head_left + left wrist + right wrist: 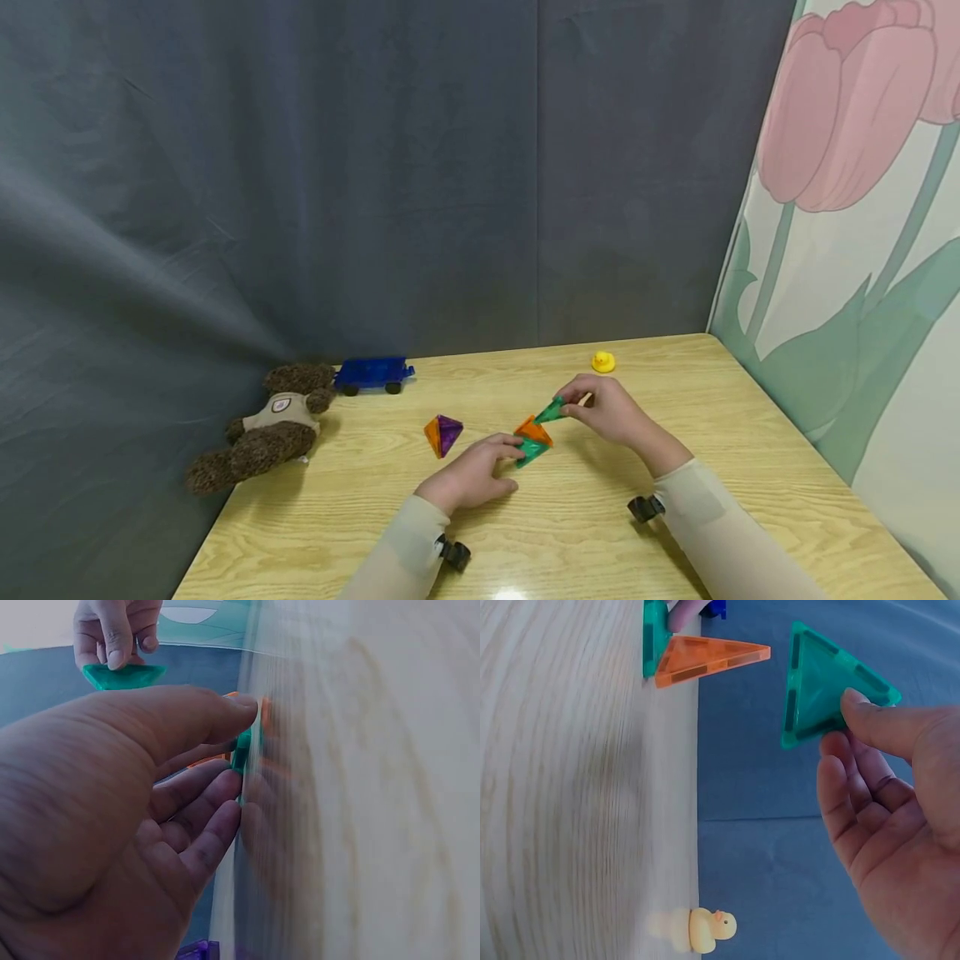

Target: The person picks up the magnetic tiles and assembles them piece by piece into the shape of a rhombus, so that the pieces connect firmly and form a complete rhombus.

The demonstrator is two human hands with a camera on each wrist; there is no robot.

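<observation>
My right hand (606,407) pinches a green triangular magnetic tile (826,690) between thumb and fingers, raised above the table. Below and left of it, an orange triangular tile (712,658) stands up at a slant, its lower edge beside a second green tile (533,451) that lies flat. My left hand (476,473) rests low on the table, its fingertips touching the flat green tile, with the thumb held apart from them. In the left wrist view, part of that flat tile is hidden behind the fingers. The held tile and the orange one are apart in the right wrist view.
An orange and purple tile shape (444,436) sits left of the hands. A blue wheeled car base (372,375) and a brown teddy bear (277,425) are farther left. A yellow rubber duck (603,362) stands near the back edge, before a dark curtain (420,183).
</observation>
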